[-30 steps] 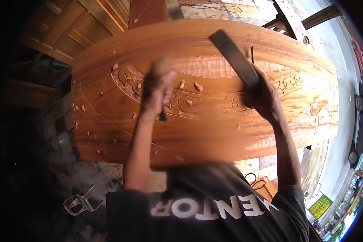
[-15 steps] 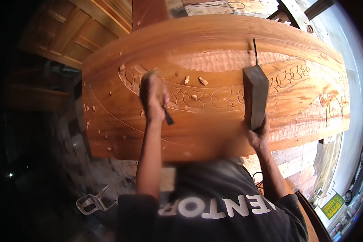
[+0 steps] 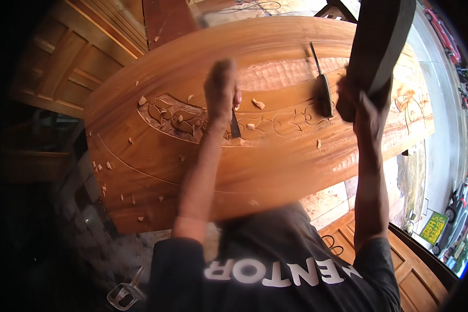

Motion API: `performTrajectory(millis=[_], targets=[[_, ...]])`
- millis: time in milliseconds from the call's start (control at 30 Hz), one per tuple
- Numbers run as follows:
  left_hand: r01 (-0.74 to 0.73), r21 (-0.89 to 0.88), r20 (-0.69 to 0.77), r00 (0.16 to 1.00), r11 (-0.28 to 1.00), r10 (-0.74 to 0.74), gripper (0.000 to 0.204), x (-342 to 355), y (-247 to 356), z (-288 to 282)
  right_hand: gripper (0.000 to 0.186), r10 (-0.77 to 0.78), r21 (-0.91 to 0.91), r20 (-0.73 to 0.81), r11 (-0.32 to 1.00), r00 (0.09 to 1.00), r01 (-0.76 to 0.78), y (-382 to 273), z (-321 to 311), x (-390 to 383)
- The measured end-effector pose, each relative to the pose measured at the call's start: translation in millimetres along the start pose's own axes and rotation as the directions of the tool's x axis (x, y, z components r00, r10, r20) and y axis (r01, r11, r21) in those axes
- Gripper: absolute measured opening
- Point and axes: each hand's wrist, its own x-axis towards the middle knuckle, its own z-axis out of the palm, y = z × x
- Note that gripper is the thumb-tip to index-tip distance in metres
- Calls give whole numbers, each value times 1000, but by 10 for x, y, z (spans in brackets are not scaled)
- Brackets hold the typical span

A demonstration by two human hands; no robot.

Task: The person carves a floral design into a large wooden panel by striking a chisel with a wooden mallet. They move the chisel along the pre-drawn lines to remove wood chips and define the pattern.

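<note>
A large orange-brown wooden panel [image 3: 275, 161] lies before me, with a carved band of leaves and flowers [image 3: 182, 120] across it. My left hand [image 3: 222, 91] grips a metal chisel [image 3: 235, 126] whose tip rests on the carved band. My right hand [image 3: 360, 101] holds a dark wooden mallet [image 3: 382, 39] raised high above the panel at the upper right. Another chisel [image 3: 322, 86] with a dark handle lies loose on the panel just left of my right hand.
Wood chips [image 3: 258, 104] are scattered over the panel. Panelled wooden doors [image 3: 73, 62] lean at the upper left, another lies at the lower right [image 3: 411, 275]. A metal clamp-like tool [image 3: 124, 294] sits on the ground below. A street with cars [image 3: 460, 195] runs along the right.
My right hand has swung the mallet up from beside the panel to high above it. My left hand keeps the chisel on the carved band. The view has shifted closer.
</note>
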Motion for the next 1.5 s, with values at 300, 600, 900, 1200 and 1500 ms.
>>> performTrajectory(millis=[300, 600, 900, 1200, 1500], targets=[[-59, -81, 1, 998, 995, 60, 31, -23, 96, -93, 56, -122, 61, 68, 991, 990, 118, 80, 729, 1148], [57, 24, -23, 998, 998, -56, 29, 2, 103, -84, 66, -9, -505, 829, 418, 559, 755, 655, 867, 1063], [133, 31, 18, 991, 991, -134, 31, 37, 4, 3, 90, 159, -519, 843, 495, 514, 697, 973, 736, 1174], [153, 37, 24, 988, 988, -154, 28, 66, -52, 85, 89, 54, -599, 469, 753, 882, 272, 1135, 700, 1212], [194, 52, 76, 977, 980, -198, 30, 108, -102, 148, 81, -132, -509, 565, 721, 815, 470, 1672, 371, 1253]])
